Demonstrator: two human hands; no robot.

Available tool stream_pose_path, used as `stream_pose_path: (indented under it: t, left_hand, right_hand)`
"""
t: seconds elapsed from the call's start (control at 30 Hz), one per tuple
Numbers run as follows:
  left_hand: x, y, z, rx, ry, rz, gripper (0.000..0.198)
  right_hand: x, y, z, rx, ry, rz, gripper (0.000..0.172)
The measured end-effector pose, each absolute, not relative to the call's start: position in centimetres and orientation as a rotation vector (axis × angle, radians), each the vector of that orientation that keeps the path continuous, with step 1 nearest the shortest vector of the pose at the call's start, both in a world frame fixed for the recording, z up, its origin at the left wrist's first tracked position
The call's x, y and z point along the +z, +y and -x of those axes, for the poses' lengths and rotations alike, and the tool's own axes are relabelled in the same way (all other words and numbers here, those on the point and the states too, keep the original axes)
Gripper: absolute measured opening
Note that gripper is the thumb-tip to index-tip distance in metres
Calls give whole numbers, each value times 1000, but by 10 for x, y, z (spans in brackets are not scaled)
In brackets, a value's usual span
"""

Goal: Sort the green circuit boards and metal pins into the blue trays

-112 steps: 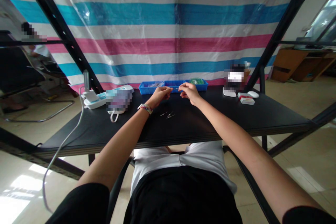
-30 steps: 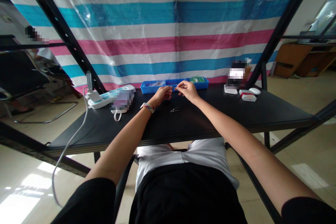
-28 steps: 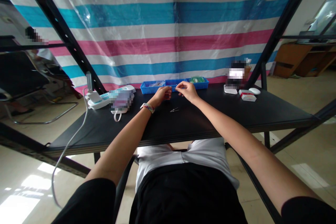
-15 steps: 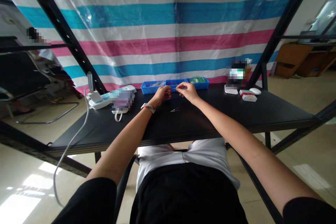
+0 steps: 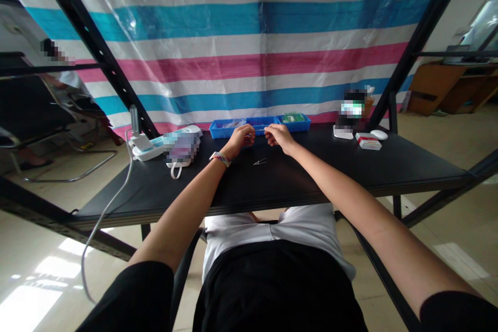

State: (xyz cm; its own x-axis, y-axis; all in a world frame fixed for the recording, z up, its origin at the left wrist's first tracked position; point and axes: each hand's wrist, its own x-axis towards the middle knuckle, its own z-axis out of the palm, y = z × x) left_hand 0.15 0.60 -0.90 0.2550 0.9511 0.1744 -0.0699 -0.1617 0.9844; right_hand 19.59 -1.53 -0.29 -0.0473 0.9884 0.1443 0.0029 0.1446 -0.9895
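Note:
My left hand point(image 5: 240, 139) and my right hand point(image 5: 277, 136) are held close together above the black table point(image 5: 350, 166), both pinched on the ends of one thin metal pin point(image 5: 260, 129) stretched between their fingertips. A woven bracelet point(image 5: 220, 157) is on my left wrist. Two small pins point(image 5: 259, 162) lie on the table just in front of my hands. Right behind my hands stands a row of blue trays point(image 5: 260, 125); the rightmost one holds green parts point(image 5: 292, 118).
At the back left lie a white device point(image 5: 144, 148) with a grey cable hanging off the table edge and a white strap loop point(image 5: 174, 169). At the back right are a small red-and-white box point(image 5: 367, 143) and a white mouse point(image 5: 378, 134). A striped tarp hangs behind.
Several pins lay on the table 3.7 s ago; two lie there now. Over the last second my right hand drew slightly toward the left hand, still pinching the thin pin.

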Motion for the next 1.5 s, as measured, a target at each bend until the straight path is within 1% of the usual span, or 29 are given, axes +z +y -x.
stream_pose_path:
  t: [0.17,0.37,0.5,0.7,0.83,0.97,1.13,1.33,1.43,1.5]
  left_hand:
    - [-9,8,-2,1151,912,-1367,19]
    - [-9,9,-3,1152,929,-1322,22]
    - [-9,9,-3,1132,949,-1334,23]
    - [-11,10,-3,1110,960,-1352,26]
    - [-11,9,-2,1131,939,-1380,27]
    - [-11,10,-1,1172,893,-1379,28]
    - [-10,9,-2,1200,900,-1363,29]
    - [-8,5,-3,1204,897,-1394,24]
    - [-7,4,-3,1188,886,-1389,24]
    - [-7,5,-3,1181,877,-1357,25]
  right_hand:
    - [-3,-16,-195,1138,-1321,1082,20]
    - [-6,-15,-196,985,-1423,1033,12]
    - [-8,-14,-196,898,-1471,1013,9]
    - [-9,-12,-196,856,-1455,1038,8]
    - [-7,-13,-196,922,-1400,1057,6]
    - [-6,-15,-196,1021,-1312,1064,9]
    - [-4,-16,-195,1127,-1237,1051,9]
    - [-6,-14,-197,1213,-1162,1002,13]
    - [-7,-12,-196,1206,-1153,976,11]
    - [-7,-11,-196,1129,-1169,982,10]
